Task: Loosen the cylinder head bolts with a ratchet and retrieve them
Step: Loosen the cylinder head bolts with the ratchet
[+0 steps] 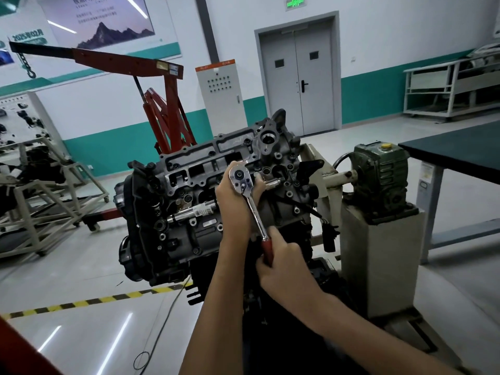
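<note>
Gripping the ratchet (254,209) handle with your right hand (284,266), left hand (235,204) cupping its head: tilt it and it likely slips off the bolt beneath.

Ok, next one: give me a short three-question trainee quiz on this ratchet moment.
1. True or false: the right hand grips the ratchet by its red handle.
2. Which hand is up at the ratchet's head? A) left hand B) right hand C) neither
3. Fill in: the cap on top of the green gearbox is ____.
Key: 1 true; 2 A; 3 yellow.
</note>
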